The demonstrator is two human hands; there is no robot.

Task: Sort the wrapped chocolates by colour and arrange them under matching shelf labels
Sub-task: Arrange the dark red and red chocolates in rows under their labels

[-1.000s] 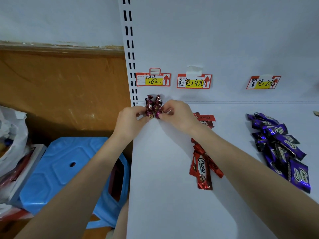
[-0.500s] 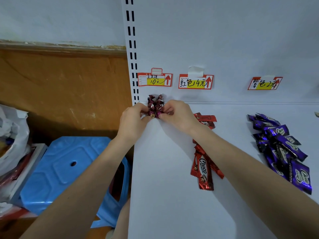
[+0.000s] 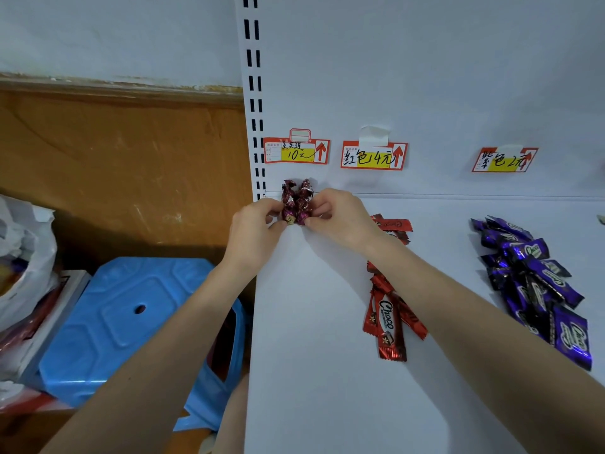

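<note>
The fingers [image 3: 276,209] of the left hand [image 3: 257,229] and of the right hand [image 3: 342,217] curl inward from either side. Between them they pinch a small cluster of maroon twist-wrapped chocolates [image 3: 296,201], with the thumbs at the lower ends. The cluster stands at the back left corner of the white shelf [image 3: 327,371], directly beneath the leftmost price label [image 3: 296,151]. Its crimped tops poke up above the fingertips. These sweets look light, with crinkly, slippery foil. A gentle hold on the round bodies, not the twisted tails, would likely keep them together. To the right, red chocolate bars [image 3: 388,319] lie under the middle label [image 3: 373,156], partly hidden by the right forearm. Further right, purple bars [image 3: 537,283] lie heaped under a third label [image 3: 504,159]. A blue stool [image 3: 121,319] sits left of the shelf.
</note>
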